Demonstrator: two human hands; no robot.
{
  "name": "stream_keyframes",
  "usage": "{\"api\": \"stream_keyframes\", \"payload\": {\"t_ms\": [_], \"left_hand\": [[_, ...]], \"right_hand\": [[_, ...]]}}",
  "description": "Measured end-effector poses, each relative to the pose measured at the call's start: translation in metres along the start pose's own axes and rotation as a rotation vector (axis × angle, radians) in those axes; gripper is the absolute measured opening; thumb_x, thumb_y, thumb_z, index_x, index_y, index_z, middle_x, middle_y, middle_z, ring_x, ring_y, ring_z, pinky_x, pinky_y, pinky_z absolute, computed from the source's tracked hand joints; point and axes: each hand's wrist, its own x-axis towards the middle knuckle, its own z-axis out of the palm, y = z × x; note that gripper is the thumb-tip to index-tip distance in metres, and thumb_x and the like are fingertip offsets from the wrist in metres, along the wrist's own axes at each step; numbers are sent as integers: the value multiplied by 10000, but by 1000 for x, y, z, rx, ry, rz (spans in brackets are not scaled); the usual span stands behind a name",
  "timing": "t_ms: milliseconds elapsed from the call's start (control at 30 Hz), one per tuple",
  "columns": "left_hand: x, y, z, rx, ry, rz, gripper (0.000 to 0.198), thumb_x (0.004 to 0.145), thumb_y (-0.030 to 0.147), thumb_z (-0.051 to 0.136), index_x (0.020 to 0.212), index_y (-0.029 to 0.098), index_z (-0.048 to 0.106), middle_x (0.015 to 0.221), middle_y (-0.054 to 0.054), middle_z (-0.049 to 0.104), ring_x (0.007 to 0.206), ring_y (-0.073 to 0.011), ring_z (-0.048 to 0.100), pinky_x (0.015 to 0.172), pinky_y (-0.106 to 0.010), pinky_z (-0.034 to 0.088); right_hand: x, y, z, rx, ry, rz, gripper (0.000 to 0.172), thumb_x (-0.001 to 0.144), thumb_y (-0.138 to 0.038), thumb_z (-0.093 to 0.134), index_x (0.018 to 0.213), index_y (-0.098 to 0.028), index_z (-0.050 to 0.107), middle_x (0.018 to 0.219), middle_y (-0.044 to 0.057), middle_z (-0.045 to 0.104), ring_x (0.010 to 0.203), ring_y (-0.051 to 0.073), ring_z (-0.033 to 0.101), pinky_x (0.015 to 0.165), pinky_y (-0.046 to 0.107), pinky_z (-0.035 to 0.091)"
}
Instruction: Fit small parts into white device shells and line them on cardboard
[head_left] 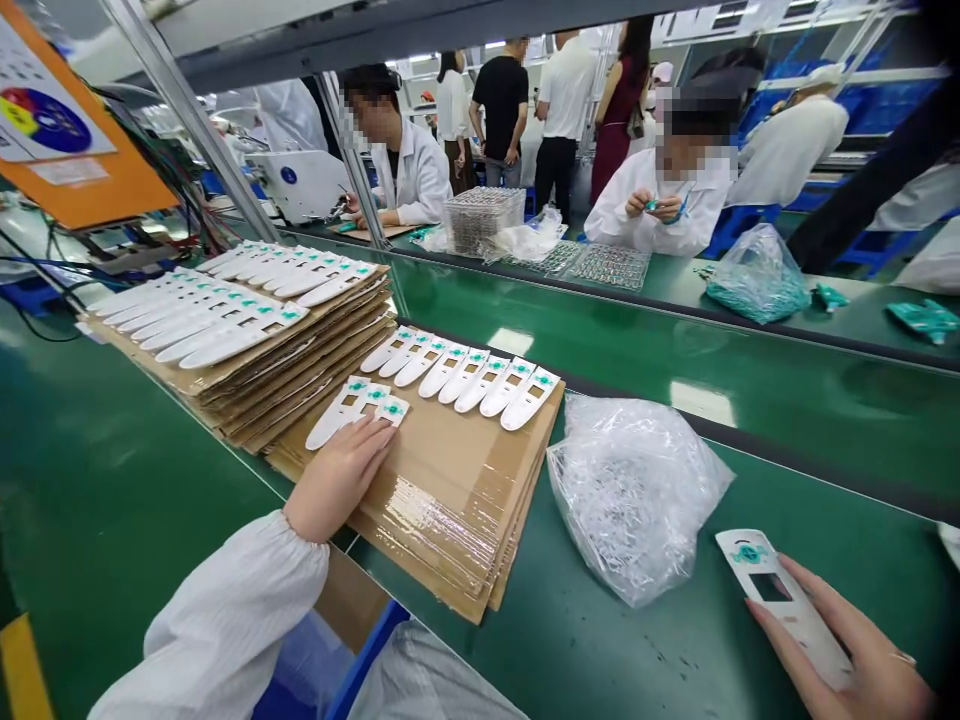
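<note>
Green workbench [622, 660]: broad, running across the near foreground, with a green conveyor belt [600, 345] beyond it.
Cardboard stacks: a tall pile of cardboard [300, 385] at left bears two rows of white shells; a lower pile of cardboard [450, 480] beside it bears a back row of eight shells [463, 380] and a separate group of three [334, 425] at its left edge.
Clear plastic bag [637, 490]: on the bench, right of the lower pile; its contents look pale and tangled, too unclear to name.
Far-side containers: a stack of clear trays [484, 215], lower trays [611, 265] holding many small parts, and a bag of green pieces [757, 285].
Left hand [341, 480]: fingers extended, close together, over the nearest of the three shells; I cannot tell whether they grip it.
Right hand [862, 660]: thumb and finger parted by a shell's width, holding one windowed white shell [814, 640] by its long edges, above the bench, right of the bag.
Step in hand: apparently handling shells singly and laying them in rows; setting another down neatly would call for an edge grip, window side up, without nudging neighbours.
</note>
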Motion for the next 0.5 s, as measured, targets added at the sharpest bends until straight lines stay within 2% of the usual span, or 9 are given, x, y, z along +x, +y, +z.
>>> {"api": "stream_keyframes", "payload": {"t_ms": [67,100,167,233,300,367,433,500], "left_hand": [[10,12,-2,1,57,44,376,1054,371,383,1211,190,673,1308,-166,677,1306,-375,575,1084,-606,480],[18,25,-3,-15,94,85,335,1050,341,418,1201,182,670,1295,-173,677,1278,-368,592,1075,-600,485],[36,66,-2,-106,165,191,244,1035,266,492,1177,167,664,1218,-157,697,1167,-313,642,1028,-534,526],[56,118,3,-279,156,295,172,1019,196,534,1116,160,671,1102,-106,716,1038,-238,664,941,-421,565],[75,167,14,-369,15,409,139,1006,179,556,1022,147,691,1005,-81,712,950,-228,658,855,-391,563],[94,202,29,-369,-121,476,81,955,179,640,930,135,703,925,-79,699,878,-251,654,789,-408,548],[107,218,45,-368,-181,490,62,894,161,713,843,129,701,848,-75,685,828,-265,654,762,-417,534],[115,221,56,-409,-193,480,86,881,144,724,800,138,695,815,-61,678,812,-255,659,761,-399,530]], "right_hand": [[-12,0,-3,-16,-61,61,628,943,-481,602,1528,-297,467,1277,117,715,943,334,764,672,377,620],[-19,-1,-5,-14,-86,92,644,944,-500,588,1542,-308,446,1299,110,707,960,330,763,649,359,621],[-29,-6,-10,44,-141,145,634,923,-542,594,1511,-323,500,1324,86,701,987,318,763,625,317,626],[-35,-18,-15,174,-218,225,606,891,-573,630,1440,-321,594,1328,66,702,1010,308,762,613,272,629],[-37,-37,-20,350,-279,342,567,869,-579,667,1366,-304,670,1326,53,702,1085,311,738,652,241,637],[-36,-61,-23,538,-302,461,518,868,-563,688,1307,-288,714,1332,40,698,1183,311,690,758,231,636],[-33,-85,-23,721,-310,526,470,857,-551,714,1234,-272,750,1291,41,726,1178,298,693,848,229,615],[-29,-105,-22,875,-317,570,454,850,-552,728,1194,-255,759,1186,53,774,1070,276,736,846,230,609]]}}
